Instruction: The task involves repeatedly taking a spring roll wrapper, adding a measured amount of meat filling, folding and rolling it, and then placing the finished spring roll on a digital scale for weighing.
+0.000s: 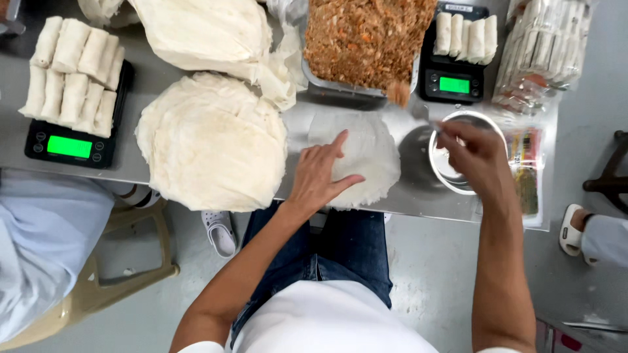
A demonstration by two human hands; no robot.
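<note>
My left hand (320, 173) lies flat, fingers spread, on a single round white wrapper (366, 153) on the steel table (418, 189). My right hand (474, 153) hovers over a small metal bowl (439, 171) and grips a spoon (409, 112). The spoon carries a blurred lump of brown filling (398, 93) just in front of a metal tray of brown minced filling (363, 39). A thick stack of round wrappers (212, 144) sits left of my left hand.
Two black scales with green displays hold finished white rolls, one at the left (69, 147) and one at the back right (453, 84). Bagged rolls (543, 49) lie far right. Another person's sleeve (46, 235) is at left; a foot in a white sandal (572, 229) at right.
</note>
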